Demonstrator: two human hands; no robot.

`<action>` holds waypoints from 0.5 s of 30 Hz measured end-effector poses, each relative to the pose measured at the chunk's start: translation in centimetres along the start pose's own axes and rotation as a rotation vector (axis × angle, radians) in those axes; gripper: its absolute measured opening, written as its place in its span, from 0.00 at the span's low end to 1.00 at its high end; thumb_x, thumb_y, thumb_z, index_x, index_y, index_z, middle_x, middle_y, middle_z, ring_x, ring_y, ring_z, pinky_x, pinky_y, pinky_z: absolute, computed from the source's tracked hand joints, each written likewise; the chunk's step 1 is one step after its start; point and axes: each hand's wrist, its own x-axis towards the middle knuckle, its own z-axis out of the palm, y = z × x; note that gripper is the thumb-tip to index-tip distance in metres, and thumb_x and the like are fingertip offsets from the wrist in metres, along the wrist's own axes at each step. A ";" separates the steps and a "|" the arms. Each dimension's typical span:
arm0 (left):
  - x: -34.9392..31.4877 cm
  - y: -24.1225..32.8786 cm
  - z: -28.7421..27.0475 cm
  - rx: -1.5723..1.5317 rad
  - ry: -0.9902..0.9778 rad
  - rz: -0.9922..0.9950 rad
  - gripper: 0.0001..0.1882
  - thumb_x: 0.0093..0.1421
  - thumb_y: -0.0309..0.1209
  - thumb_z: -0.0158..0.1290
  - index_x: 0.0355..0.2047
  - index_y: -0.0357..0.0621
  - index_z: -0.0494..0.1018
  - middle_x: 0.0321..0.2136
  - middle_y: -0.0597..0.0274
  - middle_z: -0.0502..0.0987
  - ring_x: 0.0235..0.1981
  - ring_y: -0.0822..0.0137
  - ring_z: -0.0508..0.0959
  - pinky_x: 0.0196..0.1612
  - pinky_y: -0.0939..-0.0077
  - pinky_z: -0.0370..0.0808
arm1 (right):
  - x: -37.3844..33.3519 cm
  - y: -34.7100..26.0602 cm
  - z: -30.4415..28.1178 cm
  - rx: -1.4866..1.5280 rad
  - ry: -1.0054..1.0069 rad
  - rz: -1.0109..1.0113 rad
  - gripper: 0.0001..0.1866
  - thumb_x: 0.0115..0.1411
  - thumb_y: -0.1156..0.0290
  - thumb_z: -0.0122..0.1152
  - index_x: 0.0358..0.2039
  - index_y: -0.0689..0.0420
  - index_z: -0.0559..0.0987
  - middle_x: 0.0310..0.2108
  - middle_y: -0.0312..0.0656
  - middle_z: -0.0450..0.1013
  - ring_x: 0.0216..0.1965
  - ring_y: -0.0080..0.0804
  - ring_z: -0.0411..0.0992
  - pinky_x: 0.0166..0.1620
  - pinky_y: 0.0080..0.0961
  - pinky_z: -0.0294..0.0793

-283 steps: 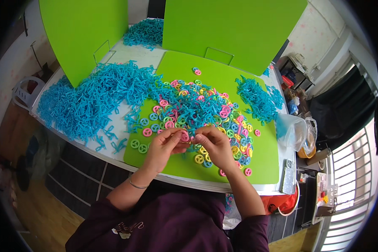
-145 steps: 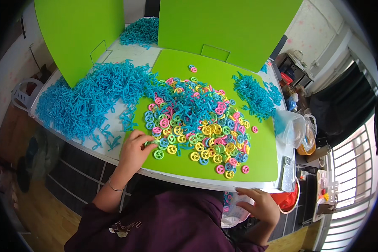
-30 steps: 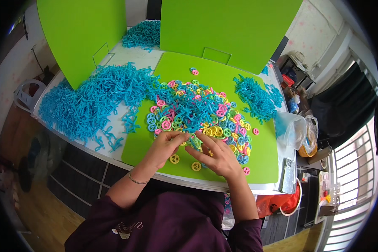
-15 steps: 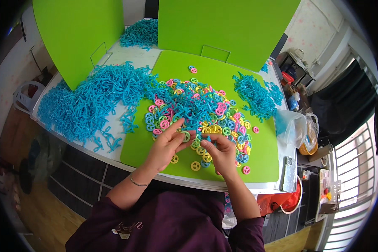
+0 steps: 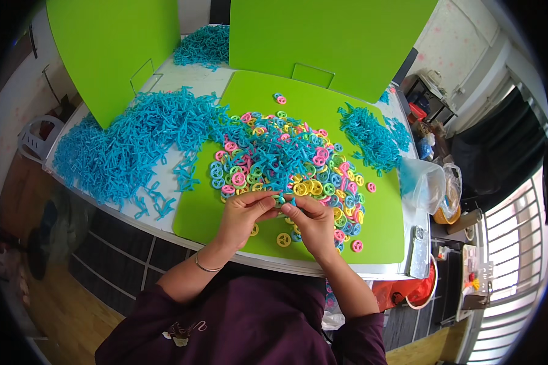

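My left hand (image 5: pixel 245 218) pinches a small light-green plastic wheel (image 5: pixel 279 199) between thumb and fingers. Opposite it, my right hand (image 5: pixel 313 226) has a small blue plastic piece (image 5: pixel 290 199) between thumb and forefinger. Wheel and blue piece meet between my fingertips, which partly cover both; how they fit together cannot be made out. Just beyond my hands, a pile of pink, yellow, green and blue wheels (image 5: pixel 310 187) spreads over the green mat (image 5: pixel 249 249). Loose blue forked pieces (image 5: pixel 280 155) lie on top of this pile.
A large heap of blue pieces (image 5: pixel 146 134) covers the table's left side, and a smaller heap (image 5: pixel 371 139) lies at the right. Green upright panels (image 5: pixel 329 42) stand at the back. A clear plastic bag (image 5: pixel 423 185) and a phone (image 5: pixel 419 252) rest at the right edge.
My hands have come together, bringing the green wheel and the blue piece into contact. The fingers of my left hand have closed in more around the wheel.
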 end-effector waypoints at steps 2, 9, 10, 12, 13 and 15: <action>0.0 0.1 -0.3 0.055 -0.002 -0.016 0.09 0.60 0.25 0.53 0.40 0.36 0.77 0.33 0.60 0.79 0.31 0.72 0.79 0.38 0.79 0.79 | -0.1 -0.1 0.1 -0.157 -0.015 -0.102 0.12 0.53 0.76 0.65 0.39 0.61 0.81 0.27 0.34 0.75 0.29 0.18 0.70 0.32 0.17 0.69; 0.1 0.2 -0.4 0.047 -0.006 -0.019 0.10 0.59 0.25 0.54 0.40 0.37 0.77 0.32 0.61 0.79 0.31 0.74 0.78 0.36 0.81 0.79 | 0.1 -0.7 0.2 -0.572 0.033 -0.484 0.17 0.47 0.76 0.67 0.40 0.58 0.80 0.20 0.39 0.69 0.24 0.33 0.67 0.27 0.28 0.67; 0.1 0.2 -0.4 0.069 -0.007 -0.002 0.09 0.59 0.25 0.54 0.40 0.37 0.77 0.32 0.62 0.79 0.31 0.74 0.78 0.36 0.82 0.78 | 0.1 -0.6 0.2 -0.615 0.043 -0.558 0.17 0.47 0.76 0.67 0.41 0.58 0.80 0.20 0.39 0.69 0.23 0.33 0.67 0.27 0.28 0.67; 0.2 0.0 -0.4 0.092 -0.007 0.014 0.09 0.59 0.24 0.54 0.40 0.37 0.77 0.32 0.62 0.79 0.31 0.75 0.78 0.36 0.82 0.78 | 0.0 -0.8 0.6 -0.673 0.074 -0.571 0.17 0.47 0.77 0.67 0.40 0.58 0.80 0.20 0.39 0.69 0.23 0.33 0.67 0.27 0.28 0.67; 0.2 -0.1 -0.4 0.167 -0.029 0.086 0.09 0.59 0.24 0.54 0.40 0.37 0.77 0.32 0.63 0.79 0.32 0.75 0.78 0.37 0.83 0.77 | -0.2 -0.9 0.7 -0.734 0.107 -0.584 0.17 0.47 0.77 0.67 0.40 0.58 0.80 0.21 0.39 0.69 0.23 0.34 0.67 0.27 0.28 0.67; 0.1 -0.1 -0.4 0.242 -0.051 0.157 0.09 0.59 0.24 0.53 0.40 0.36 0.77 0.32 0.63 0.79 0.32 0.75 0.78 0.38 0.83 0.77 | -0.4 -0.8 0.6 -0.698 0.100 -0.517 0.17 0.47 0.77 0.67 0.40 0.58 0.80 0.22 0.39 0.70 0.23 0.33 0.67 0.27 0.29 0.68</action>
